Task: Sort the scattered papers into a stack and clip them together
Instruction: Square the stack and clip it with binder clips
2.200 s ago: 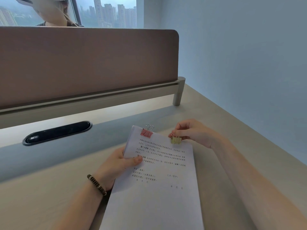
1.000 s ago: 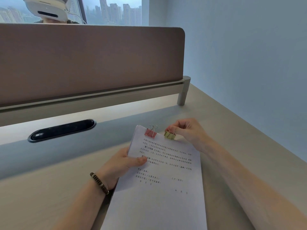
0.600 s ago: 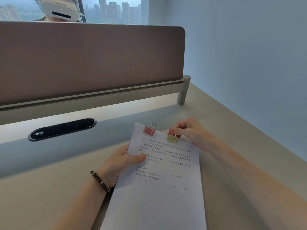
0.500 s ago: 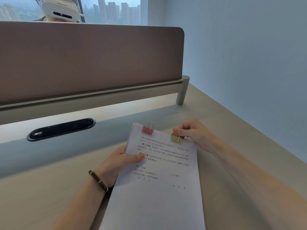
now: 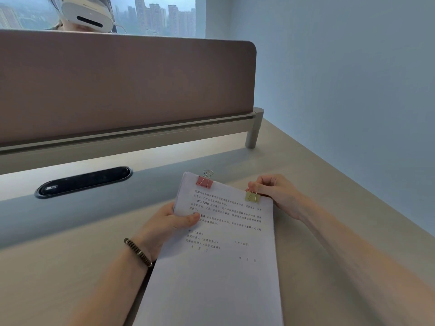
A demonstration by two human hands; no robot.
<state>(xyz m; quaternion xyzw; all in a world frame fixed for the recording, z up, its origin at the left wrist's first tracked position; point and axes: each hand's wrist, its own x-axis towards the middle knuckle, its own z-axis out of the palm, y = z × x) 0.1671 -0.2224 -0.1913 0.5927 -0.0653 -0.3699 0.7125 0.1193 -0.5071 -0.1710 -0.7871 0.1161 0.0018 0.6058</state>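
Observation:
A stack of white printed papers (image 5: 219, 267) lies tilted over the desk in front of me. A pink binder clip (image 5: 204, 181) sits on its top edge at the left, wire handles upright. A yellow binder clip (image 5: 252, 196) sits on the top edge at the right. My left hand (image 5: 167, 225) grips the stack's left edge, thumb on the top sheet. My right hand (image 5: 276, 192) pinches the yellow clip's wire handles with thumb and fingers curled.
A brown divider panel (image 5: 122, 90) on a metal rail stands across the back of the pale desk (image 5: 306, 175). A black oval cable port (image 5: 83, 181) lies at the left. A person wearing a white headset (image 5: 84, 16) sits behind the panel. A wall closes the right side.
The yellow clip has shifted along the top edge, first left, then back right to near the corner, with my right hand on it throughout. My left hand kept its grip.

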